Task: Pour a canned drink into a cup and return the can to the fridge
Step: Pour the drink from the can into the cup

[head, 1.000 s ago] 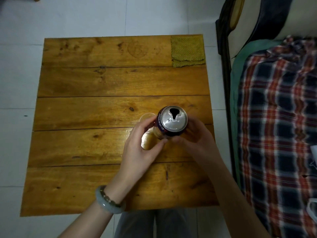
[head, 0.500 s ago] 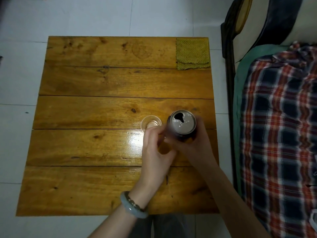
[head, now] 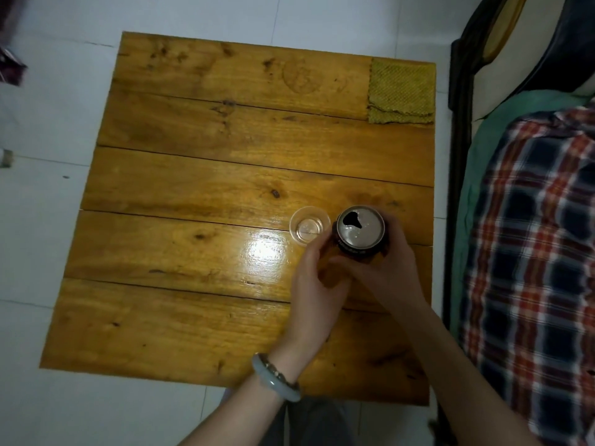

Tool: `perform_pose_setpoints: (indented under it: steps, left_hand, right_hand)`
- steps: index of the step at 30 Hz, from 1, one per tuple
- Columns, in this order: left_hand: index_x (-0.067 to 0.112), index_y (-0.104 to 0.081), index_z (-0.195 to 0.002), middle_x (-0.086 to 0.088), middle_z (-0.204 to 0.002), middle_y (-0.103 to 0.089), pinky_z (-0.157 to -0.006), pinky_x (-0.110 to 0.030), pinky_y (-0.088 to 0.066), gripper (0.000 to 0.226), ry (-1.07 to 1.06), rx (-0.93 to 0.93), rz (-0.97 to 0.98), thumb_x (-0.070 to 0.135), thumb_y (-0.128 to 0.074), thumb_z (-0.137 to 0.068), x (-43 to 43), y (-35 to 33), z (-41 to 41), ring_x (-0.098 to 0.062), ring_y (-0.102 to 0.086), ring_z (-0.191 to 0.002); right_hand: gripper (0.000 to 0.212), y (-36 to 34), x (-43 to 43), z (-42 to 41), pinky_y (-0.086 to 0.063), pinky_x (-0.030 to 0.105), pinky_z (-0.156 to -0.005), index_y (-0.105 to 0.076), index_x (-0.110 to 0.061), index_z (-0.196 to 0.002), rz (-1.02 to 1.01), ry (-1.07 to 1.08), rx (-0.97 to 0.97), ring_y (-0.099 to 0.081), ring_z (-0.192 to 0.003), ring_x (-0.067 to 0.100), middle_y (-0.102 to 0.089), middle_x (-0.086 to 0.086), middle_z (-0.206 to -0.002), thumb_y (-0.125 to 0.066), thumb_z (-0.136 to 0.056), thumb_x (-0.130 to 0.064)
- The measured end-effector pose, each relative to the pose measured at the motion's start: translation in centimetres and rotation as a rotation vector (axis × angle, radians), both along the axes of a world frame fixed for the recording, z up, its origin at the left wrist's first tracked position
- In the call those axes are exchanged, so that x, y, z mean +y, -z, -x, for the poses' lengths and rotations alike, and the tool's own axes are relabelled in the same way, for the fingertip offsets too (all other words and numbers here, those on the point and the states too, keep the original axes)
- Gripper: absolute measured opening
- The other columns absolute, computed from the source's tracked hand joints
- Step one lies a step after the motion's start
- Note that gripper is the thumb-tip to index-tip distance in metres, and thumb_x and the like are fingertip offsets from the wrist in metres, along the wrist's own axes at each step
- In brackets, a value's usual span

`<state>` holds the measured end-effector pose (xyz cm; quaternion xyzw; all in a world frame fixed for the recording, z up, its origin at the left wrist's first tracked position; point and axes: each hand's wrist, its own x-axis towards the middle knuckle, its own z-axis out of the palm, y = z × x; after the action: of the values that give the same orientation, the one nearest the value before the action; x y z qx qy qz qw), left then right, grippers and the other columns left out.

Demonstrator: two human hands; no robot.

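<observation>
1 can moved right of 1 cup; right hand grips it, left hand unclear.

Reaches in from 6 o'clock with the left forearm, a pale bangle on the wrist. Holds the left grip back-up, fingers curled toward 12 o'clock, thumb bent toward 3; unclear whether anything is touched. Stretches the bare right forearm in from 5 o'clock. Wraps the right grip round a can, thumb on its near side, fingers at its 3 o'clock.
</observation>
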<state>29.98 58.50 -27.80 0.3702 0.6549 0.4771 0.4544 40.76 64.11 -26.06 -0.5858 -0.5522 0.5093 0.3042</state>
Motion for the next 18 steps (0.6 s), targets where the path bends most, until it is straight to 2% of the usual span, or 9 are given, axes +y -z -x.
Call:
perform_pose_setpoints:
  steps: [3,7,11,14,16,18]
  left_hand:
    - [0.014,-0.047,-0.134,0.017,-0.127,-0.055,-0.096,-0.013,-0.042,0.063,0.042,-0.029,0.011,-0.012,-0.051,-0.077,-0.3,0.1,0.3,0.002,-0.049,-0.121]
    - [0.024,-0.04,-0.139,0.033,-0.129,-0.045,-0.103,-0.016,-0.038,0.072,0.107,-0.073,0.055,-0.003,-0.047,-0.073,-0.9,-0.1,0.5,0.007,-0.042,-0.126]
    - [0.023,-0.034,-0.142,0.025,-0.136,-0.042,-0.106,-0.022,-0.037,0.078,0.139,-0.128,0.092,-0.002,-0.044,-0.07,-0.9,0.2,0.6,0.003,-0.038,-0.131]
    - [0.026,-0.031,-0.142,0.018,-0.138,-0.042,-0.107,-0.023,-0.036,0.08,0.189,-0.133,0.097,-0.002,-0.045,-0.069,-0.7,0.4,0.6,-0.001,-0.039,-0.132]
    - [0.03,-0.031,-0.14,0.02,-0.137,-0.041,-0.107,-0.019,-0.034,0.08,0.219,-0.066,0.083,-0.003,-0.048,-0.069,-0.9,0.7,1.1,-0.001,-0.038,-0.131]
    - [0.03,-0.038,-0.135,0.018,-0.131,-0.045,-0.105,-0.021,-0.037,0.075,0.164,0.075,0.064,-0.006,-0.053,-0.071,-1.1,1.4,2.3,0.001,-0.041,-0.126]
  right_hand:
    - [0.068,0.2,0.1,0.3,-0.046,0.012,-0.086,-0.048,-0.053,-0.109,-0.01,0.0,-0.031,-0.056,-0.107,-0.006,-0.061,-0.025,-0.111,-0.084,-0.051,-0.041]
    - [0.072,0.9,0.3,0.3,-0.047,0.034,-0.096,-0.049,-0.039,-0.116,-0.052,-0.02,-0.096,-0.055,-0.113,0.007,-0.06,-0.007,-0.119,-0.084,-0.054,-0.039]
    - [0.073,1.3,0.6,0.1,-0.048,0.034,-0.096,-0.05,-0.031,-0.12,-0.059,-0.037,-0.107,-0.055,-0.113,0.006,-0.06,-0.006,-0.119,-0.084,-0.057,-0.036]
    - [0.07,1.6,0.8,0.0,-0.048,0.029,-0.094,-0.048,-0.034,-0.119,-0.082,-0.054,-0.151,-0.055,-0.112,0.003,-0.059,-0.009,-0.119,-0.083,-0.059,-0.035]
    - [0.069,1.6,0.9,-0.1,-0.047,0.027,-0.093,-0.046,-0.036,-0.119,-0.103,-0.073,-0.18,-0.054,-0.112,0.004,-0.058,-0.008,-0.118,-0.08,-0.059,-0.042]
    - [0.07,1.8,1.2,-0.3,-0.048,0.031,-0.093,-0.044,-0.037,-0.119,-0.126,-0.1,-0.21,-0.053,-0.112,0.008,-0.056,-0.006,-0.118,-0.078,-0.059,-0.045]
